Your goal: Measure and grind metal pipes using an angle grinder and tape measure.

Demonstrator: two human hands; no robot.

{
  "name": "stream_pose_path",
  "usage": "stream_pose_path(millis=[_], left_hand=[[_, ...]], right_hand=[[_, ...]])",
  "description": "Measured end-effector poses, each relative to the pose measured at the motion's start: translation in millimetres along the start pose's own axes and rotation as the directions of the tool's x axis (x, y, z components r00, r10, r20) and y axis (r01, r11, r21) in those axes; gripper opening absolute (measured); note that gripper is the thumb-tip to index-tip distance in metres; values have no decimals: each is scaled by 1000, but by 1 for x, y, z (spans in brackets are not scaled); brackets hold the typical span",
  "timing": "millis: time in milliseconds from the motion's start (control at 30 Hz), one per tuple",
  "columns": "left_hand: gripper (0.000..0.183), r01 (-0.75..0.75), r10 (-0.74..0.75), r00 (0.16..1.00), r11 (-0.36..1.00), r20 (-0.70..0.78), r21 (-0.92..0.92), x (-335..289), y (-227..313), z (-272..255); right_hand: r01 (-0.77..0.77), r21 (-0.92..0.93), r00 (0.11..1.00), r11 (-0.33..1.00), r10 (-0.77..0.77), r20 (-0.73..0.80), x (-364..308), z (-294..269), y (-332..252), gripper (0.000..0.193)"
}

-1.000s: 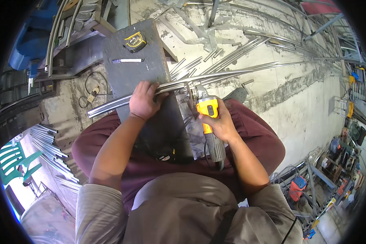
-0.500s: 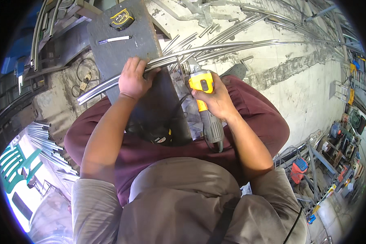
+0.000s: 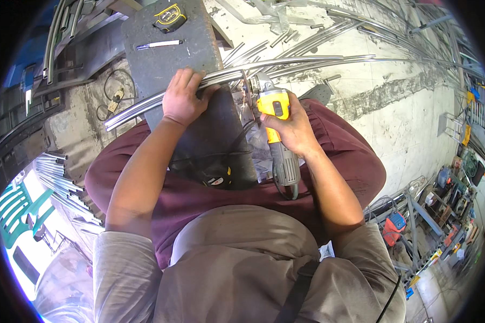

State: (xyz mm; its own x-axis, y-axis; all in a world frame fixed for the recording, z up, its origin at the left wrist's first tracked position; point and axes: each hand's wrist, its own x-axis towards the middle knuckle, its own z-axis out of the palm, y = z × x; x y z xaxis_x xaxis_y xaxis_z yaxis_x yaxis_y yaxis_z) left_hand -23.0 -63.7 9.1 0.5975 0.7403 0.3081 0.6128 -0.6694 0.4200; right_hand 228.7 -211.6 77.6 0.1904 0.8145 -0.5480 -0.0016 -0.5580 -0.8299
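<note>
Two hands are busy at a dark metal desk (image 3: 161, 64). The left hand (image 3: 182, 99) presses down flat on a bundle of long shiny metal rods (image 3: 140, 106), its grip wrapped over them. The rods lie across the desk and stick out far on both sides. The right hand (image 3: 290, 126) has its grip closed tight around a yellow and grey grinder (image 3: 277, 134), whose front end touches the rods just beside the left hand. A yellow tape measure (image 3: 170, 17) and a marker (image 3: 157, 45) lie farther back on the desk.
</note>
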Motion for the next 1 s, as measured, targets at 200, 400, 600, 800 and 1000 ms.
stream_pose_path(millis=[200,400,600,800,1000], left_hand=[[41,5,-5,1000,1000,-9,-8,0,0,0],[42,-5,4,1000,1000,-12,-4,1,-1,0],[43,0,0,1000,1000,-1,-6,0,-2,1],[44,-11,11,999,1000,-34,0,0,-2,2],[43,-16,16,999,1000,-38,6,-1,-2,2]], right_hand=[[37,-17,999,999,-37,-6,3,0,3,81],[35,-44,999,998,-36,-5,5,-1,6,82],[36,-63,999,997,-38,-28,7,0,6,81],[43,-51,999,998,-42,13,6,-5,-1,78],[43,47,999,998,-44,19,1,-11,-3,77]])
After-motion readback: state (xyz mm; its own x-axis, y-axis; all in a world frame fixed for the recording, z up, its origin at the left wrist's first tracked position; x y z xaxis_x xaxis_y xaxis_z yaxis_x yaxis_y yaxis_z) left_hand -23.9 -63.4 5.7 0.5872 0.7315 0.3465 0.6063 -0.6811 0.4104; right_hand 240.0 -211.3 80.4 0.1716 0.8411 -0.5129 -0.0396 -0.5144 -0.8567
